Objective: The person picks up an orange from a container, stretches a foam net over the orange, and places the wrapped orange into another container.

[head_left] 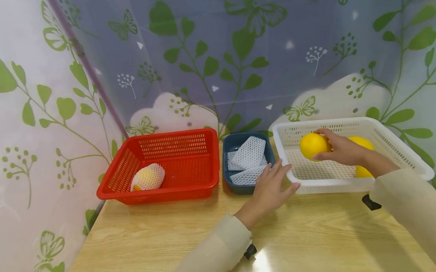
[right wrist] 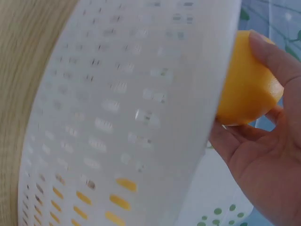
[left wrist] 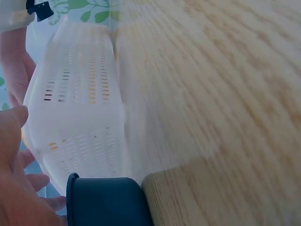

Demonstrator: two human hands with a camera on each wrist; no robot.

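My right hand (head_left: 344, 148) grips a round yellow-orange fruit, an orange (head_left: 312, 146), with thumb and fingers around its right side. It is held over the white basket (head_left: 289, 177), and the right wrist view shows the fruit at the rim. More oranges (head_left: 363, 171) lie in that basket, partly hidden behind the right hand and forearm. My left hand (head_left: 273, 190) has its fingers spread at the white basket's near left corner, beside the blue basket (head_left: 238, 189). White foam net sleeves (head_left: 249, 153) lie in the blue basket.
On the left stands a red basket (head_left: 185, 190) with a fruit in a white foam net (head_left: 148, 177) inside. All three baskets stand in a row on the wooden table (head_left: 153, 236). A patterned curtain (head_left: 207, 51) hangs close behind them.
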